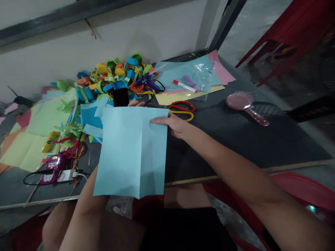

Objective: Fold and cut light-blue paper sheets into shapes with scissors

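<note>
A light blue sheet of paper point(123, 150) with a lengthwise fold line is held up over the front of the table. My right hand point(175, 124) grips its upper right edge, thumb on the front face and the other fingers behind. Only a few fingers of my left hand point(136, 103) show above the sheet's top edge; the rest is hidden behind the paper, so I cannot tell what it grips. Just beyond my right hand lie scissors point(183, 106) with one red and one yellow handle. A black phone-like object point(120, 97) lies beside my left fingers.
Coloured folded paper pieces point(112, 75) pile against the wall, beside a blue glue gun point(149, 83). Coloured sheets, a red-capped marker point(184, 86) and a pink hairbrush point(246, 106) lie to the right. At left are a purple device point(53, 169), cables and a yellow tube point(50, 142).
</note>
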Available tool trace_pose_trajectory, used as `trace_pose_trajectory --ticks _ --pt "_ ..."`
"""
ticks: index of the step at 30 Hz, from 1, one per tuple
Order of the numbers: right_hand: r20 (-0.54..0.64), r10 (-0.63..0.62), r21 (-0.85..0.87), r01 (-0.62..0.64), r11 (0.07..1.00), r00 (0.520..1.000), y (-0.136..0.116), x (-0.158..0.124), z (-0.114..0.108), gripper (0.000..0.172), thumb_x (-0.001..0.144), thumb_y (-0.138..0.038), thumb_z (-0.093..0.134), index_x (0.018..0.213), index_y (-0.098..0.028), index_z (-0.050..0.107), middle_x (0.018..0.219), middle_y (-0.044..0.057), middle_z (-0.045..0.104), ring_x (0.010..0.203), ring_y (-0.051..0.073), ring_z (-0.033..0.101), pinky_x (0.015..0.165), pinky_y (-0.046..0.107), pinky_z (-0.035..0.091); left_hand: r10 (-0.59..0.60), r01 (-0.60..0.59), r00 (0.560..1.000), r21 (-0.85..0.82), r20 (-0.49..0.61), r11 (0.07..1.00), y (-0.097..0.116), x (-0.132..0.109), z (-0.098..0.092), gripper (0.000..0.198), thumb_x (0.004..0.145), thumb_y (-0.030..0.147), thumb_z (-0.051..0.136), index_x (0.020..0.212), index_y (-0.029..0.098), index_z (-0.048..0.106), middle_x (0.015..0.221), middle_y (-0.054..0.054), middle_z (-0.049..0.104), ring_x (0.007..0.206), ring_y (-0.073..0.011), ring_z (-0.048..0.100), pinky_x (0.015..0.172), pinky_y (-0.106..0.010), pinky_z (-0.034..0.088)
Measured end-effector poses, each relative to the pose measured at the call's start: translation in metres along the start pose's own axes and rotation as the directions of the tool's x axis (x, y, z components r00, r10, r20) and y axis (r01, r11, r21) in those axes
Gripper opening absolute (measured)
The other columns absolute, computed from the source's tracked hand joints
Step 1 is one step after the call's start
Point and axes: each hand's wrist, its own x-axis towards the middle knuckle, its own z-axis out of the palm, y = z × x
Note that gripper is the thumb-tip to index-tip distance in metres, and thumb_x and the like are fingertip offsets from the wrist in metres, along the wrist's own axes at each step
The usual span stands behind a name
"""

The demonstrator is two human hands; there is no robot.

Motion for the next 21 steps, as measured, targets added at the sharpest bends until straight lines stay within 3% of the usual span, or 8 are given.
trace_pose_trajectory --ticks 1,3,5,8,10,13,19,21 --pt "0.006 0.001 0.008 -0.001 1.0 1.0 -0.004 0.001 -0.005 0.032 0.049 -0.021 0.084 0.077 -0.018 0.07 0.078 0.003 0.074 0.071 0.019 0.069 0.069 0.033 0.058 -0.021 0.023 0.999 -0.075 0.034 0.997 0.001 -0.003 -0.009 0.096 0.08 0.076 -0.016 0.126 0.029 0.054 0.082 -0.004 0.071 0.08 -0.0174 0.066 0.068 -0.034 0.055" --pt "0.013 -0.012 -0.027 0.013 1.0 1.0 -0.011 0.002 -0.017 0.031 0.047 -0.02 0.083 0.075 -0.018 0.069 0.074 0.002 0.073 0.069 0.019 0.068 0.068 0.033 0.058 -0.082 0.191 0.961 -0.416 0.265 0.889 0.004 -0.008 -0.03 0.095 0.082 0.08 -0.006 0.134 0.024 0.05 0.099 -0.008 0.073 0.087 -0.0208 0.069 0.073 -0.037 0.057" --pt "0.008 -0.083 -0.13 0.083 0.988 0.997 -0.017 0.002 -0.026 0.035 0.046 -0.02 0.084 0.078 -0.019 0.069 0.072 0.0 0.071 0.066 0.018 0.067 0.065 0.031 0.057 -0.086 0.267 0.938 -0.541 0.336 0.798 0.007 -0.01 -0.052 0.104 0.077 0.087 -0.001 0.133 0.019 0.055 0.111 -0.014 0.072 0.092 -0.0256 0.07 0.074 -0.04 0.057" --pt "0.045 -0.229 -0.352 0.23 0.907 0.972 -0.02 0.001 -0.032 0.037 0.051 -0.022 0.084 0.085 -0.018 0.069 0.075 0.0 0.071 0.066 0.016 0.065 0.063 0.029 0.054 -0.13 0.277 0.914 -0.357 0.384 0.892 0.017 -0.01 -0.069 0.085 0.073 0.083 0.048 0.129 0.02 0.06 0.119 -0.018 0.069 0.097 -0.0294 0.07 0.073 -0.038 0.057" --pt "0.109 -0.31 -0.451 0.324 0.831 0.945 -0.019 -0.001 -0.029 0.034 0.056 -0.025 0.083 0.086 -0.017 0.069 0.079 0.002 0.071 0.068 0.016 0.064 0.063 0.028 0.054 -0.167 0.2 0.955 -0.119 0.245 0.972 0.027 -0.009 -0.064 0.069 0.072 0.066 0.068 0.125 0.022 0.063 0.123 -0.015 0.068 0.106 -0.0297 0.067 0.08 -0.037 0.056" --pt "0.157 -0.395 -0.497 0.418 0.76 0.905 -0.015 -0.004 -0.022 0.033 0.059 -0.029 0.083 0.085 -0.017 0.068 0.078 0.001 0.069 0.068 0.015 0.063 0.062 0.027 0.052 -0.087 0.074 0.987 0.097 0.136 0.993 0.043 -0.01 -0.044 0.054 0.076 0.058 0.069 0.117 0.023 0.067 0.12 -0.009 0.07 0.108 -0.0273 0.064 0.087 -0.036 0.053" --pt "0.174 -0.397 -0.467 0.431 0.772 0.901 -0.019 -0.011 -0.019 0.037 0.062 -0.042 0.082 0.086 -0.017 0.068 0.08 0.004 0.07 0.068 0.016 0.063 0.059 0.028 0.053 0.019 -0.035 0.986 0.093 0.166 0.995 0.059 -0.013 -0.028 0.034 0.083 0.053 0.063 0.079 0.019 0.069 0.076 -0.002 0.071 0.071 -0.017 0.064 0.061 -0.026 0.046" --pt "0.16 -0.487 -0.481 0.498 0.722 0.859 -0.027 -0.013 -0.02 0.043 0.065 -0.043 0.08 0.099 -0.02 0.068 0.091 0.005 0.072 0.08 0.018 0.066 0.065 0.029 0.055 0.05 -0.072 0.985 0.126 0.168 0.989 0.062 -0.014 -0.029 0.032 0.083 0.05 0.065 0.079 0.019 0.07 0.076 -0.001 0.07 0.069 -0.016 0.062 0.062 -0.026 0.045"
